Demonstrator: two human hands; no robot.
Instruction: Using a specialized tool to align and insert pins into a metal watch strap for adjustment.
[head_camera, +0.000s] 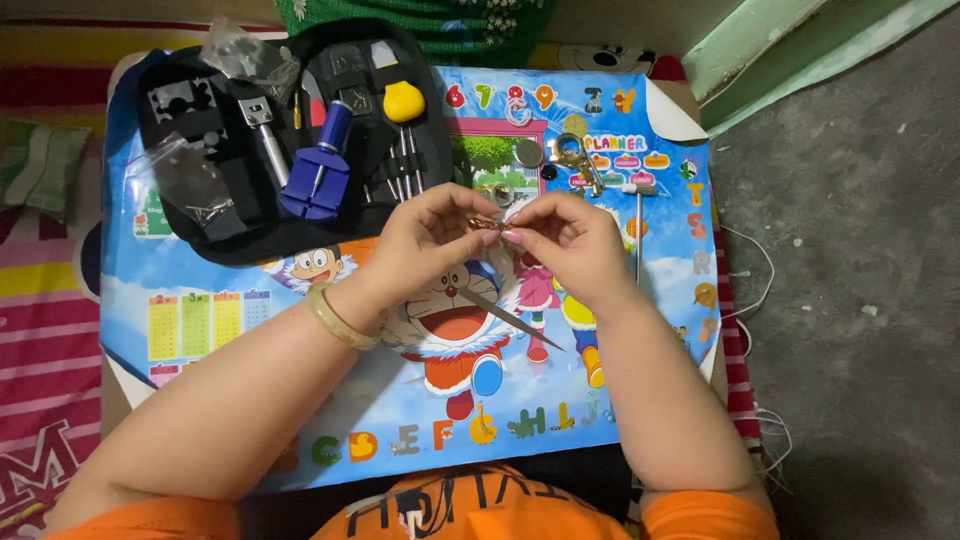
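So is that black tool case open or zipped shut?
Open. The black tool case lies spread flat on the cartoon mat, with its blue tool and yellow-handled tool showing.

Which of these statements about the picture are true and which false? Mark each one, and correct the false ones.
1. Both hands pinch a small gold part between their fingertips. True.
2. The left hand has a gold bangle at its wrist. True.
3. The tool case is zipped shut. False: it lies open.
4. The blue tool lies in the right hand. False: it rests in the case.
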